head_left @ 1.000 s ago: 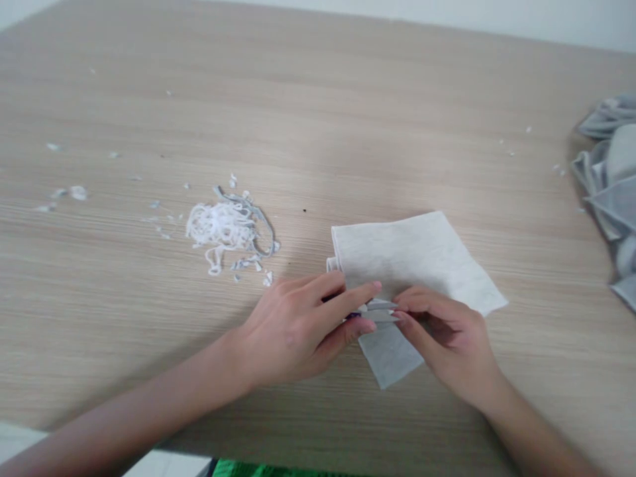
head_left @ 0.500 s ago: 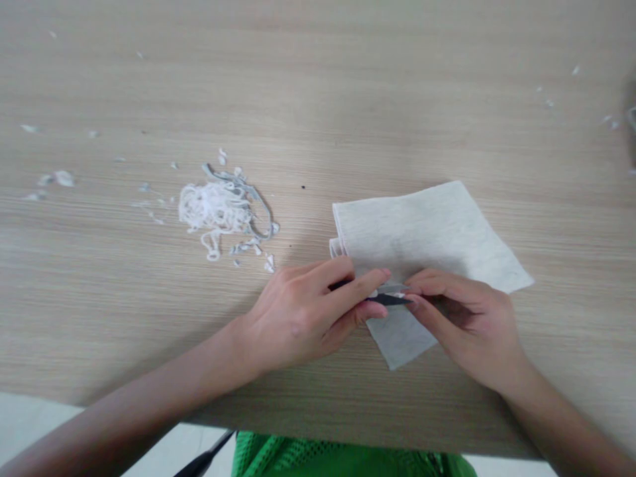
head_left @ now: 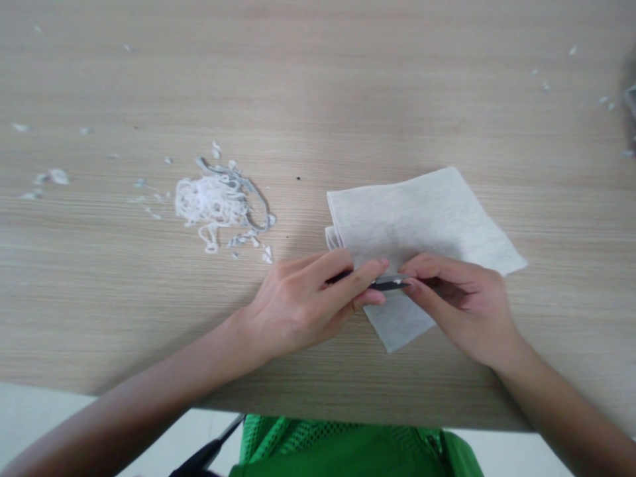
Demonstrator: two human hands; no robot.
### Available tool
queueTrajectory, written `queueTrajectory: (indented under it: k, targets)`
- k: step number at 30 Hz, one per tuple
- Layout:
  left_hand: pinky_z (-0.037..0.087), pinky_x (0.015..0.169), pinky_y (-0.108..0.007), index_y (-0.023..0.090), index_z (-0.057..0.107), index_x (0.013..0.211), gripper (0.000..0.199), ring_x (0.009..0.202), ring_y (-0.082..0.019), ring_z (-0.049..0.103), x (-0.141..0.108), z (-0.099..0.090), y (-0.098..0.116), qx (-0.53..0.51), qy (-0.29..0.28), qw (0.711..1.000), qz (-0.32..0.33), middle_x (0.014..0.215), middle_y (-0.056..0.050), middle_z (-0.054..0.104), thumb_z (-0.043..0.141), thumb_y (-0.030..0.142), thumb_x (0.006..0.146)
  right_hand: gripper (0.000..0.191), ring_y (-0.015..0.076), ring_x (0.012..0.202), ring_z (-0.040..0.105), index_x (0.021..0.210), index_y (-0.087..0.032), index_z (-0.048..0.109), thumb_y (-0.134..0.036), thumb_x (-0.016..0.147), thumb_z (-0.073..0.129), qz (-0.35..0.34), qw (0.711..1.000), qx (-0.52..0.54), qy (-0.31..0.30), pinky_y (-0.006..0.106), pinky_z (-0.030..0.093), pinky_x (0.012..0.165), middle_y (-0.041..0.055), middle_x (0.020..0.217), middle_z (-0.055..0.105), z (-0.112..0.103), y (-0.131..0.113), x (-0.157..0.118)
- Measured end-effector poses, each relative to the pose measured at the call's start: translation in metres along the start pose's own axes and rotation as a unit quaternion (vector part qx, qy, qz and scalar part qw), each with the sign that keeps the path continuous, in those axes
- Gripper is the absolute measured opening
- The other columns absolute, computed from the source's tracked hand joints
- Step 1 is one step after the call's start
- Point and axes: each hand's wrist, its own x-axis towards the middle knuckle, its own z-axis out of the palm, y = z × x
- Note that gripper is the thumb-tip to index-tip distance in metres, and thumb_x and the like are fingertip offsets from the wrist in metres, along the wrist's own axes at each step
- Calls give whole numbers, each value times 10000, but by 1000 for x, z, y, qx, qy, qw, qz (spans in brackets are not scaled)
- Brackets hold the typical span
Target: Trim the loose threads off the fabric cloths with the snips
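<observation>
A small dark tool with slim blades point(head_left: 390, 284), like thread snips, is gripped in my left hand point(head_left: 308, 301), its tips pointing right. My right hand point(head_left: 464, 305) pinches with thumb and forefinger right at those tips; a tiny white bit shows there, too small to name. Beneath both hands lies a folded light grey cloth point(head_left: 412, 215) with a stitched edge at its left, one corner reaching down toward the table's front edge.
Left of the cloth is a tangled heap of white thread point(head_left: 211, 201) with a grey strip point(head_left: 256, 195) curled beside it. Small scraps point(head_left: 58, 176) dot the wooden table point(head_left: 298, 86). A dark-edged object point(head_left: 631, 99) is cut off at the right.
The blades at my fingertips have come closer together. The whole view has shifted slightly, so the cloth, thread and hands appear a little higher.
</observation>
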Motion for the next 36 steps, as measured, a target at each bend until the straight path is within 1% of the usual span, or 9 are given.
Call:
queueTrajectory:
  k: [6,12,18,22,26,29,32,36]
  targets:
    - [448,537,-213,207,619,1221,272,627,-102,618,-2,0,2,0,2,1000,-13,786,11,665,569,350,996,185,173,752,648,805,-209,701,-303,940,616,2,1000,-14,1,286,515,616,36,761,692,0,0,-1]
    - [427,518,-222,195,631,1218,283,623,-98,607,-3,-1,2,4,3,1000,-16,805,0,670,583,354,989,175,166,744,646,798,-208,700,-292,933,627,-5,1000,-16,11,279,512,612,32,766,695,1,0,-1]
    - [400,506,-233,175,644,1211,285,623,-104,598,-2,-2,2,10,1,1000,-3,806,-9,670,614,327,972,156,157,754,644,811,-206,700,-268,934,626,-8,1000,-12,9,281,505,625,33,820,713,1,-1,0]
    - [402,513,-243,172,649,1209,279,625,-113,598,-2,-2,2,15,-9,1000,-4,807,-15,671,613,313,971,161,157,737,637,799,-202,698,-275,928,635,3,1000,-10,10,282,496,611,31,798,706,1,-2,0]
    - [410,527,-236,178,644,1211,278,647,-112,600,-3,-1,1,19,3,1000,4,810,-4,668,627,303,963,154,146,723,624,794,-199,697,-249,927,636,5,1000,-5,10,273,481,606,24,792,701,1,-2,0]
    - [410,535,-236,169,644,1212,294,650,-112,599,-4,-1,0,36,18,999,20,809,-1,666,645,310,954,165,146,717,621,789,-204,701,-268,926,638,16,1000,4,12,269,471,591,21,792,699,0,-3,0]
    - [407,535,-251,164,638,1229,332,649,-119,602,-4,-2,-1,56,17,998,32,827,-9,678,666,322,939,170,147,708,616,780,-207,706,-292,918,653,21,1000,11,13,267,456,575,18,784,699,-1,-3,1]
    - [399,512,-265,164,640,1245,361,626,-123,600,-4,-4,-2,69,16,997,42,817,-13,688,694,310,919,152,141,711,611,789,-203,716,-281,910,671,14,999,28,2,266,441,578,17,795,705,-2,-3,1]
